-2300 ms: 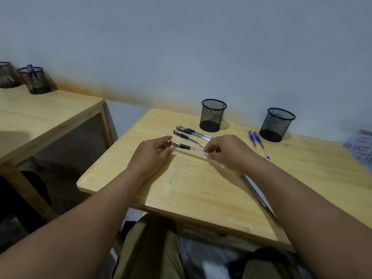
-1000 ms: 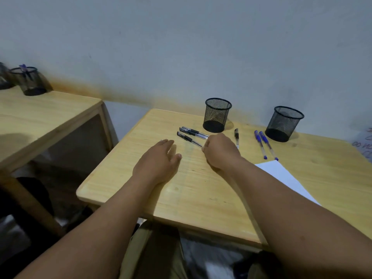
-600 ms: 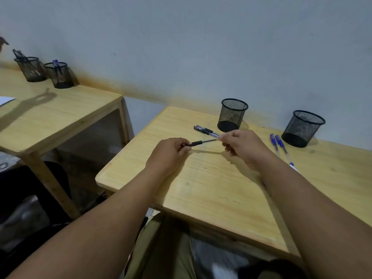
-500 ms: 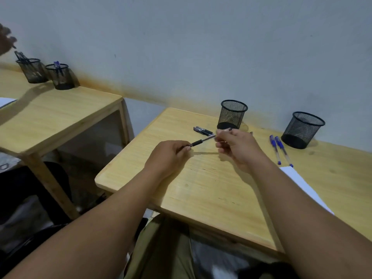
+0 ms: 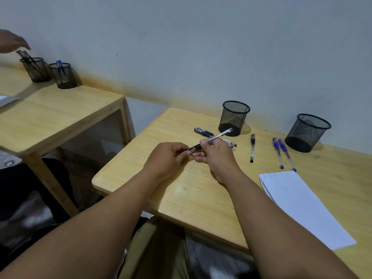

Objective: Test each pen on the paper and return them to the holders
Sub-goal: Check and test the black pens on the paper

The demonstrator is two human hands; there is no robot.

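The pale yellow wooden bench (image 5: 181,190) shows fine straight grain. On it stand two black wire-mesh pen holders (image 5: 234,117) (image 5: 308,132), their walls a tight grid pattern. The clear-barrelled pen with a black grip (image 5: 213,140) matches the other black-and-clear pens (image 5: 207,134) (image 5: 252,148); two more pens are blue (image 5: 278,152). The rectangular sheet of paper (image 5: 302,206) is white with faint blue scribbles at its top corner. The wall (image 5: 201,47) is grey-white, stained orange-brown along its base.

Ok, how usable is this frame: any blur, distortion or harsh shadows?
Head view: wide-angle bending curves the table edge and the wall line; the held pen, left hand and right hand are sharp; lighting is soft, with faint shadows beside the mesh holders; the lower corners are smeared.
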